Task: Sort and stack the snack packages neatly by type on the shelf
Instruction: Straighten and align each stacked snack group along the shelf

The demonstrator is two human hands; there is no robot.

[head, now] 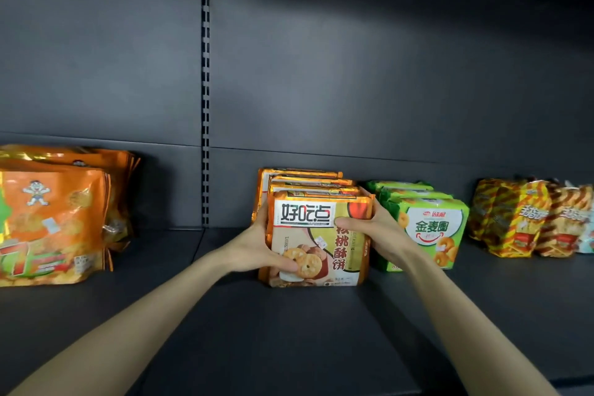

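Both hands are on the front walnut biscuit pack (316,241): the left hand (257,244) grips its left edge, thumb pressed low across the printed biscuits, and the right hand (376,228) clasps the right edge, thumb lying over the front near the white label. The pack stands upright on the dark shelf (289,331), heading a row of matching orange packs (305,180) lined up behind it. Just to the right, touching, stands a row of green ring-biscuit packs (430,231). Further right, yellow striped bags (511,219). Well off to the left, a pile of big orange bags (48,222) leans by the back panel (353,74)
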